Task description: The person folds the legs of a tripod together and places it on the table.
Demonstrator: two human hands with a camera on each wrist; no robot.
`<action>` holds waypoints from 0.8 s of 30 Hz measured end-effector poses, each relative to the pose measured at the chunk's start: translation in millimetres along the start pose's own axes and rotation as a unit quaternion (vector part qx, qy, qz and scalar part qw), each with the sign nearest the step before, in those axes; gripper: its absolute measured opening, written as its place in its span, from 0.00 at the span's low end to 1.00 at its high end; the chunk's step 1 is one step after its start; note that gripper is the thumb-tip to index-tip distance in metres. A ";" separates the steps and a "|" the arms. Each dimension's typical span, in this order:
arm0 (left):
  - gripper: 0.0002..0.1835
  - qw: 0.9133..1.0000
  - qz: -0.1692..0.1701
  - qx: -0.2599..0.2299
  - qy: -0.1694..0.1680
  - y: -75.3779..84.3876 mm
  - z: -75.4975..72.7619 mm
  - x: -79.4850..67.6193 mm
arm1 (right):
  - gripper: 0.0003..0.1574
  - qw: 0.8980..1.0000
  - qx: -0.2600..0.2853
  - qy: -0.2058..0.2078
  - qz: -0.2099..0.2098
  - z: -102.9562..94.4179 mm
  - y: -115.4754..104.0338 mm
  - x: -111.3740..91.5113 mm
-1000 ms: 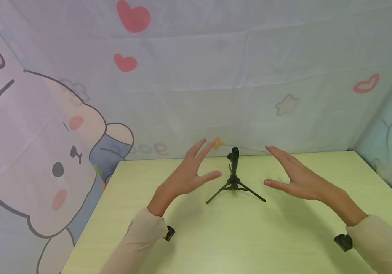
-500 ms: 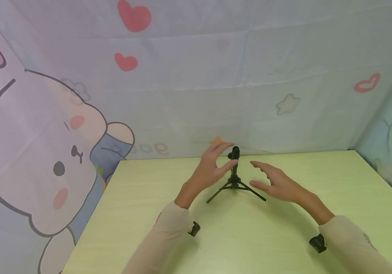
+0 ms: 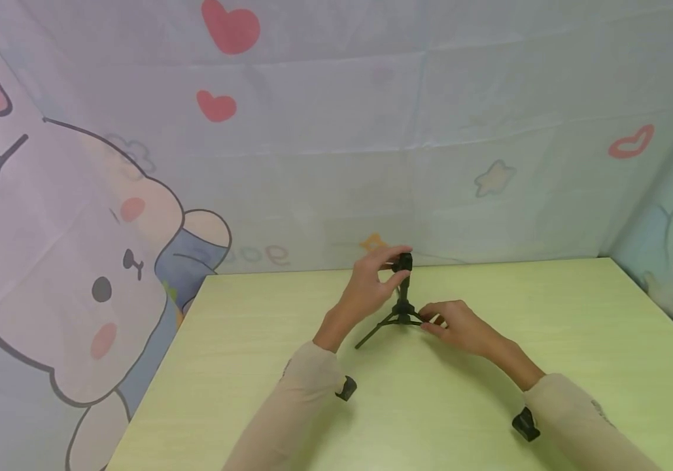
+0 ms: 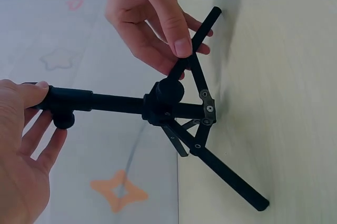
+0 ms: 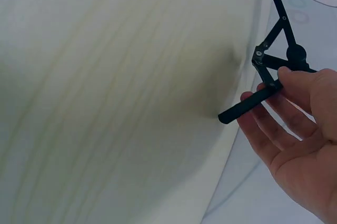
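A small black tripod (image 3: 403,307) with spread legs stands upright near the back of the table. My left hand (image 3: 369,284) pinches the top of its column between thumb and fingers; a round knob (image 4: 63,119) sticks out just below the thumb in the left wrist view. Lower down, my right hand (image 3: 460,327) holds one of the legs (image 5: 247,105), thumb on one side and fingers on the other. Another leg (image 4: 231,178) points away freely in the left wrist view. In the head view the right hand covers most of the leg it holds.
The tripod is on a pale yellow-green table (image 3: 430,412), close to its back edge. Behind rises a cloth backdrop (image 3: 336,190) printed with hearts, stars and a large rabbit. Each sleeve carries a black wrist mount (image 3: 526,424).
Both hands have come inward from either side of the tripod. The left has taken hold of the column top, and the right has moved left and down onto a leg.
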State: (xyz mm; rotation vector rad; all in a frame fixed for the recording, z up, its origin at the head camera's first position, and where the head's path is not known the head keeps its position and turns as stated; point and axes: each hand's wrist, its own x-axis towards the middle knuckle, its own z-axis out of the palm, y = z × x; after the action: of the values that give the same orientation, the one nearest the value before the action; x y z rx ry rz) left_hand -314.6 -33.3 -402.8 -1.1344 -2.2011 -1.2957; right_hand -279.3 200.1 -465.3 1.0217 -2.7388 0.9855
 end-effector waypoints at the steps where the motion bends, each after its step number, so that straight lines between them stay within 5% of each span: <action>1: 0.22 1.000 0.000 -0.003 0.002 -0.5 0.3 0.5 | 0.13 1.000 -0.004 0.003 -0.002 0.8 -0.3 0.6; 13: 0.21 1.000 -0.002 -0.021 0.006 -1.2 1.6 0.4 | 0.04 0.998 -0.030 0.049 0.002 10.4 -6.5 8.3; 24: 0.20 0.999 -0.023 -0.028 0.009 4.2 3.4 1.3 | 0.04 0.994 -0.079 0.048 0.063 11.7 -16.6 12.3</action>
State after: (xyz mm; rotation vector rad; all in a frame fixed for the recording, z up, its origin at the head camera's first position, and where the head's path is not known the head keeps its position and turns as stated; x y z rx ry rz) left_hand -311.8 -28.7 -401.3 -1.0932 -2.2028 -1.3908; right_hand -276.9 176.6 -462.3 0.7664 -2.7759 0.7940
